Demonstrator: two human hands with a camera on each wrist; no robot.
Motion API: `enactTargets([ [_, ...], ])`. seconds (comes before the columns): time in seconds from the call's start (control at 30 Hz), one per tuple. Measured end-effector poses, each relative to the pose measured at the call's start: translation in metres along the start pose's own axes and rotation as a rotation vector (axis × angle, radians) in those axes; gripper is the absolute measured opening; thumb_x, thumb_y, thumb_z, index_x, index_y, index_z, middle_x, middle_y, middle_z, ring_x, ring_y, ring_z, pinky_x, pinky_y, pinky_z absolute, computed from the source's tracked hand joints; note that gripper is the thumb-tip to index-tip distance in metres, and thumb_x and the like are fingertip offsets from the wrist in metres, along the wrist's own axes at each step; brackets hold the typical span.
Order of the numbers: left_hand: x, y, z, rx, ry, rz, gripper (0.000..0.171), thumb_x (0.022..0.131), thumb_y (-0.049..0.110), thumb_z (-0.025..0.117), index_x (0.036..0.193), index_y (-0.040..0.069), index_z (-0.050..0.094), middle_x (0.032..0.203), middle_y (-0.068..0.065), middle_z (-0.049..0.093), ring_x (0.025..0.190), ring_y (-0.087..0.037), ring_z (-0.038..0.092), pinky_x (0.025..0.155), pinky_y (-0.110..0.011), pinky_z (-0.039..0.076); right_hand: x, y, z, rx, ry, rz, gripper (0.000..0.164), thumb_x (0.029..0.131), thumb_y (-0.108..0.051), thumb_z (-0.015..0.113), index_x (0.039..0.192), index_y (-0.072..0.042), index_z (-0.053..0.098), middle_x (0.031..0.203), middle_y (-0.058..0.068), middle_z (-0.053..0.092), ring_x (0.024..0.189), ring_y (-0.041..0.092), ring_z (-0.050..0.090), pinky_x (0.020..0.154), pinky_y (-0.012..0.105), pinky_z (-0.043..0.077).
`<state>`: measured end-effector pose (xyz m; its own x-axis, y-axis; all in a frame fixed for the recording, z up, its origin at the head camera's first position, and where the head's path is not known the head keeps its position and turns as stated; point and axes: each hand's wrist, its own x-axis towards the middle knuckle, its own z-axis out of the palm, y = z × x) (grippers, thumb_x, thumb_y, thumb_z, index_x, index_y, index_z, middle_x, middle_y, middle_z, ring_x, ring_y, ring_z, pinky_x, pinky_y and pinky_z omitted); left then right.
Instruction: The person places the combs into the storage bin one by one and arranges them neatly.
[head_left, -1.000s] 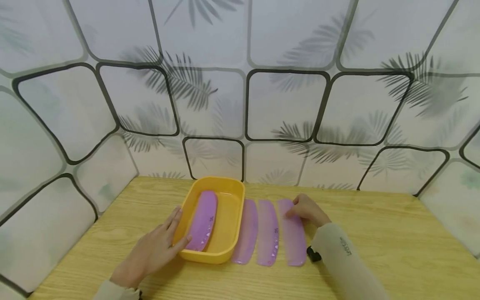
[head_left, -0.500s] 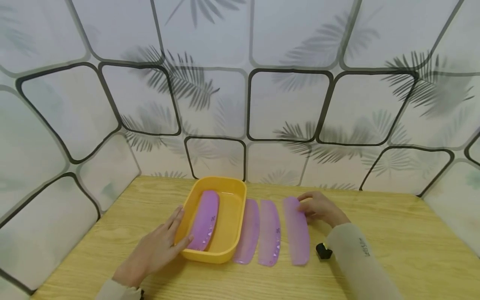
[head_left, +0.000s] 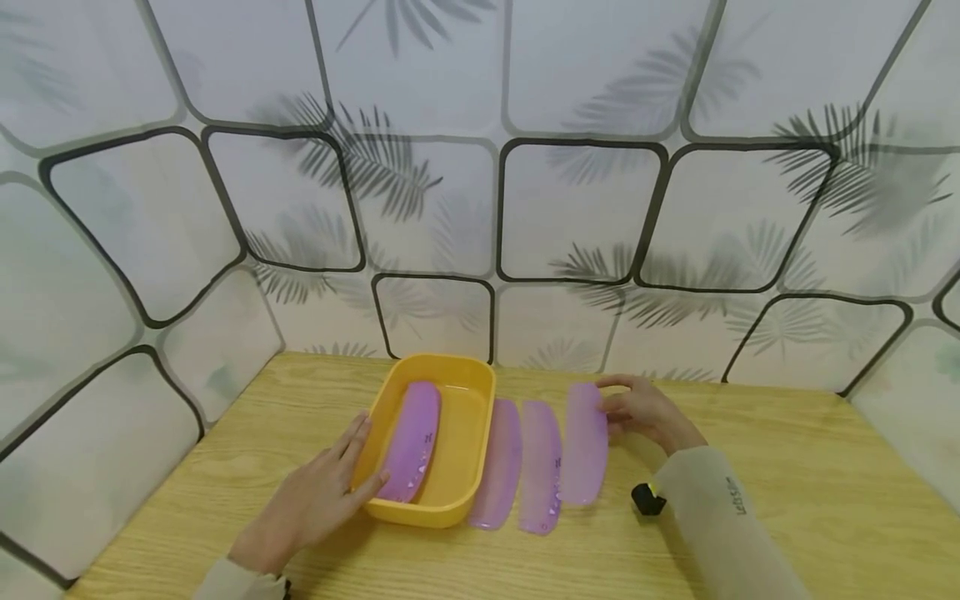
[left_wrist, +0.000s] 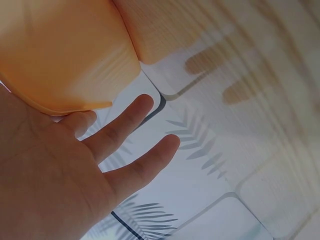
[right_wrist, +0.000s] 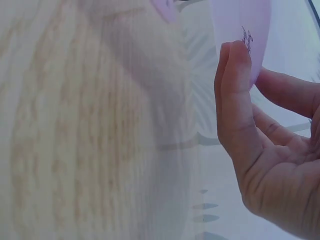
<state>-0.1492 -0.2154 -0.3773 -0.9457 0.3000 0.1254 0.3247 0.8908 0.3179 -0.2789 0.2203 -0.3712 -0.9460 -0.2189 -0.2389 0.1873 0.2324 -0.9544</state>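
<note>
My right hand point(head_left: 647, 412) pinches a translucent purple comb point(head_left: 585, 446) by its upper right edge. The right wrist view shows the fingertips and thumb on either side of this comb point(right_wrist: 240, 22), which carries dark lettering. To its left, two similar combs, a decorated one point(head_left: 538, 467) and a plainer one point(head_left: 501, 467), lie side by side on the table. Another purple comb point(head_left: 412, 442) lies in the yellow tray point(head_left: 465, 492), along its left side. My left hand point(head_left: 311, 492) rests against the tray's left side, its fingers straight and spread in the left wrist view.
The wooden table point(head_left: 757, 467) meets a patterned wall point(head_left: 570, 208) at the back, and similar panels stand on both sides. A small black object point(head_left: 647, 500) shows at the right sleeve's cuff. The tray stands directly left of the row of combs.
My right hand has moved right and slightly away, and the comb in it has risen off the table, its near end now farther back. The left hand and tray keep their places.
</note>
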Motion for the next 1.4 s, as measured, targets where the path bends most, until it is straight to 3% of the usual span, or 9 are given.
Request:
enactTargets([
  [0.4, 0.0, 0.0, 0.001, 0.018, 0.017, -0.004, 0.079, 0.104, 0.049, 0.049, 0.155, -0.007, 0.029, 0.162, -0.022, 0.027, 0.129, -0.048, 0.05, 0.101, -0.06, 0.046, 0.004, -0.006, 0.006, 0.089, -0.038, -0.052, 0.059, 0.095, 0.007, 0.058, 0.147, 0.016, 0.033, 0.091, 0.008, 0.07, 0.081, 0.017, 0.07, 0.069, 0.03, 0.061],
  [0.63, 0.0, 0.002, 0.0, 0.015, -0.003, -0.011, 0.079, 0.104, 0.05, 0.049, 0.155, -0.008, 0.028, 0.162, -0.023, 0.027, 0.13, -0.048, 0.049, 0.102, -0.06, 0.046, 0.005, -0.013, 0.011, 0.077, -0.048, -0.048, 0.059, 0.098, 0.003, 0.058, 0.15, 0.012, 0.032, 0.097, 0.009, 0.071, 0.084, 0.017, 0.071, 0.072, 0.032, 0.061],
  [1.4, 0.001, 0.0, 0.0, 0.004, 0.001, -0.002, 0.08, 0.104, 0.05, 0.049, 0.156, -0.007, 0.027, 0.162, -0.023, 0.026, 0.132, -0.048, 0.048, 0.102, -0.06, 0.045, 0.008, -0.035, 0.029, 0.185, -0.086, -0.071, 0.053, 0.098, 0.005, 0.055, 0.147, 0.012, 0.035, 0.094, 0.009, 0.068, 0.08, 0.017, 0.07, 0.071, 0.032, 0.061],
])
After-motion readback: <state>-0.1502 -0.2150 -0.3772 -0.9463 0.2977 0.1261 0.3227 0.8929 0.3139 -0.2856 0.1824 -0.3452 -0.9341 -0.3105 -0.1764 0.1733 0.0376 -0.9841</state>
